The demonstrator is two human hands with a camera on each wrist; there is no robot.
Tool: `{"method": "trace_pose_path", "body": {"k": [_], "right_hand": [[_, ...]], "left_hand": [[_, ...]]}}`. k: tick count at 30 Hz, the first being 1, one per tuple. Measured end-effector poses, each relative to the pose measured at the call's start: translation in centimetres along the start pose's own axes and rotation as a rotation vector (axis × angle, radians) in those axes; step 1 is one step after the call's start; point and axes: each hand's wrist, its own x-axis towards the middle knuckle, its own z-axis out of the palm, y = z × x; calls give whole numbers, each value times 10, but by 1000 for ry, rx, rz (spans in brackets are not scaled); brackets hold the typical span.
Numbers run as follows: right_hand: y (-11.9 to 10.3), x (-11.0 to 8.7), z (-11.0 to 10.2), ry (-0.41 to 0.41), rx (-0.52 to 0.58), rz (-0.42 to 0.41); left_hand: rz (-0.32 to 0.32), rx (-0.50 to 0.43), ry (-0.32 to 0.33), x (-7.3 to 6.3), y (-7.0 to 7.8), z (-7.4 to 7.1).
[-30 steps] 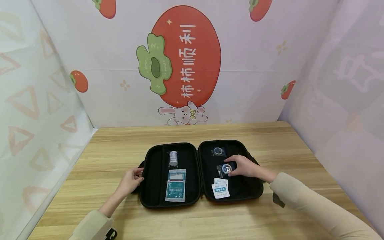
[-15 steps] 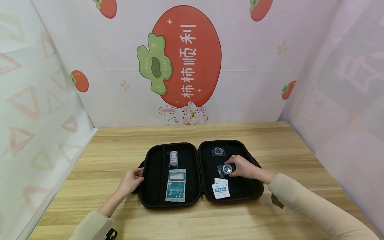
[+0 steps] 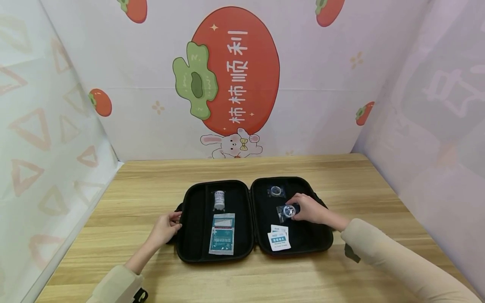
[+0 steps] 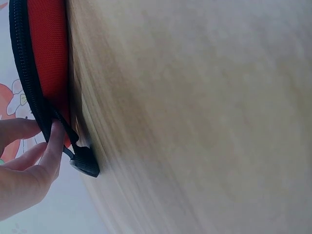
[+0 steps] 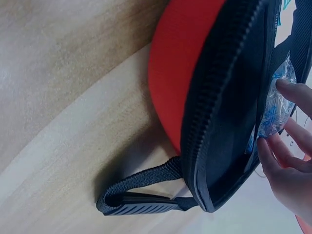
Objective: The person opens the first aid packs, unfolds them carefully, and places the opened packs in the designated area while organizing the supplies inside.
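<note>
Clear packet [image 3: 285, 211] in case [image 3: 193, 252], right hand [image 3: 308, 209] gripping

A black hard-shell zip case [image 3: 253, 252] lies opened flat on the wooden bench [image 3: 113, 202], its two halves side by side. In the left half, a small white bottle [image 3: 219, 200] lies toward the back, with a flat teal-and-white sachet [image 3: 222, 233] in front of it. In the right half, a clear-wrapped roll [image 3: 276, 191] sits at the back, a clear plastic packet [image 3: 285, 211] lies in the middle, and two white wipe sachets [image 3: 278, 238] lie at the front. The left hand [image 3: 164, 229] rests at the case's left edge; the right hand [image 3: 308, 209] is inside the right half, its fingers [image 5: 280, 156] on the clear packet.
</note>
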Motion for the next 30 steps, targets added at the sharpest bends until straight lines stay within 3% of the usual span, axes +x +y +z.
{"method": "trace_pose_path", "body": {"k": [30], "right_hand": [[19,-11,-25,78,45,14]], "left_hand": [[0,-8,5,-1,0,0]]}}
